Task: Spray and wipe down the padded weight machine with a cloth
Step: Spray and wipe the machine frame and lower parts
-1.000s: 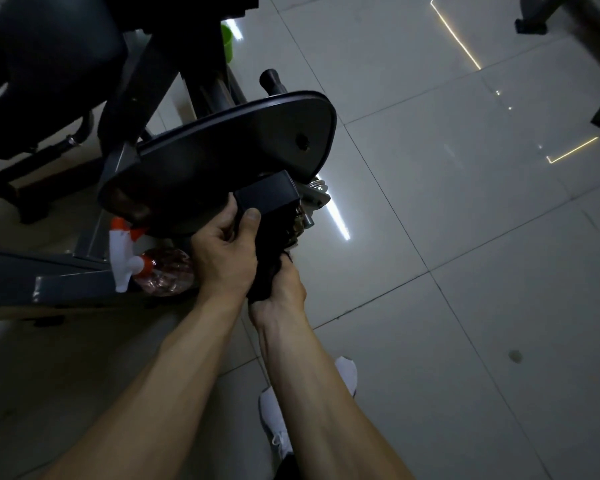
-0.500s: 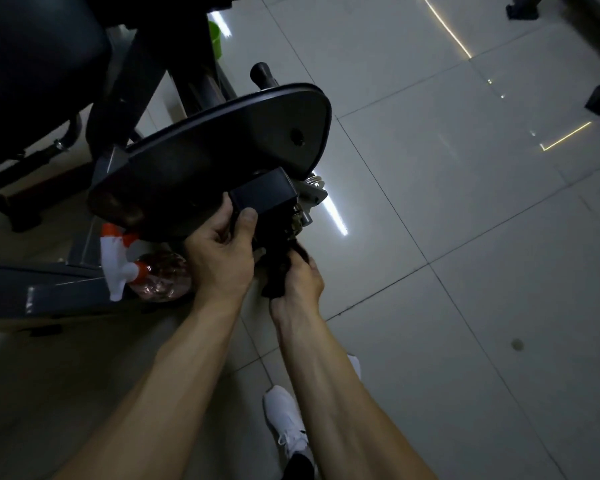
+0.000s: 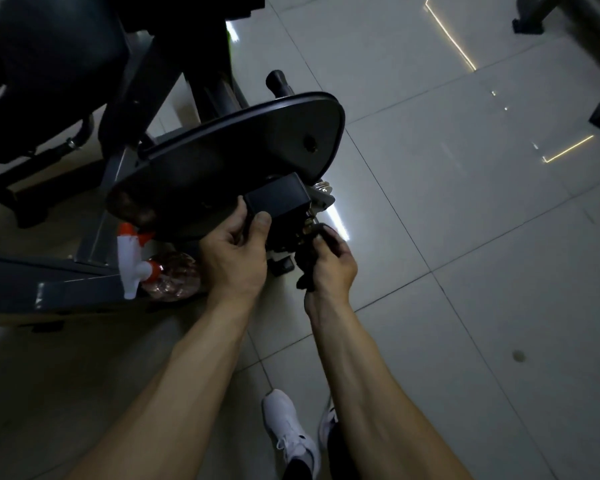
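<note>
The weight machine's black padded seat (image 3: 243,150) tilts over the floor at centre. Under its near edge sits a black square bracket (image 3: 278,197). My left hand (image 3: 236,254) grips that bracket, thumb and forefinger curled around its lower corner. My right hand (image 3: 329,265) holds a dark cloth (image 3: 307,268) bunched in its fingers and presses it against the metal fittings beside the bracket. A clear spray bottle (image 3: 174,275) with a white and orange trigger head lies on the machine's grey base rail, left of my left hand.
The grey machine frame (image 3: 66,289) and black back pad (image 3: 49,39) fill the left side. Pale glossy floor tiles (image 3: 465,237) spread to the right. More equipment feet (image 3: 530,19) stand at the top right. My white shoes (image 3: 291,431) are below.
My right hand has slid up and to the right with the cloth, from below the bracket to the fittings at its side. My left hand keeps its grip on the bracket.
</note>
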A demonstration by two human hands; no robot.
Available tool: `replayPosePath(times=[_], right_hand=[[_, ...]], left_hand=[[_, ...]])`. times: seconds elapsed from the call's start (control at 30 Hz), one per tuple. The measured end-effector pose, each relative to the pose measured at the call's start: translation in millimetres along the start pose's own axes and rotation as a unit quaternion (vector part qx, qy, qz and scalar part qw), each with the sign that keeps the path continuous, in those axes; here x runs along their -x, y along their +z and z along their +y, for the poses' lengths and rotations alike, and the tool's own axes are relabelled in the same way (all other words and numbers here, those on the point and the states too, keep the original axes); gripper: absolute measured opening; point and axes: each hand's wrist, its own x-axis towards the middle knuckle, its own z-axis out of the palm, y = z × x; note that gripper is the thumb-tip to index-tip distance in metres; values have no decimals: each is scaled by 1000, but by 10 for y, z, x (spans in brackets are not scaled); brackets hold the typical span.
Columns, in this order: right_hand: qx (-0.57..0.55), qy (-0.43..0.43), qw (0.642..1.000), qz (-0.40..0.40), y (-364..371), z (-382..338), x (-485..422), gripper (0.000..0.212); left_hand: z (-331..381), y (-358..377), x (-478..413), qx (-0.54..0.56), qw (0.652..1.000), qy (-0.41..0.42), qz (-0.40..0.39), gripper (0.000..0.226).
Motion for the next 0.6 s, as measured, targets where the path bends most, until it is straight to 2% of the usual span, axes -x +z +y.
replayPosePath(times=[0.1,0.23,0.37,0.47,0.6], right_hand=[[36,1,999,-21,-72,100,166,18],[128,-17,987,-99,-292,187,482,16],[57,4,997,-42,-226,159,437,25],[67,-6,997,-27,-81,191,384,12],[54,25,998,-8,-62,153,330,10]], left_hand=[[-13,-3,21,-6,1000,7,9,41],[4,-20,8,-19,1000,6,16,42],[76,-24,30,-24,1000,8,13,43],[88,-25,23,-24,1000,5,17,42],[96,-27,2,-17,1000,-8,10,44]])
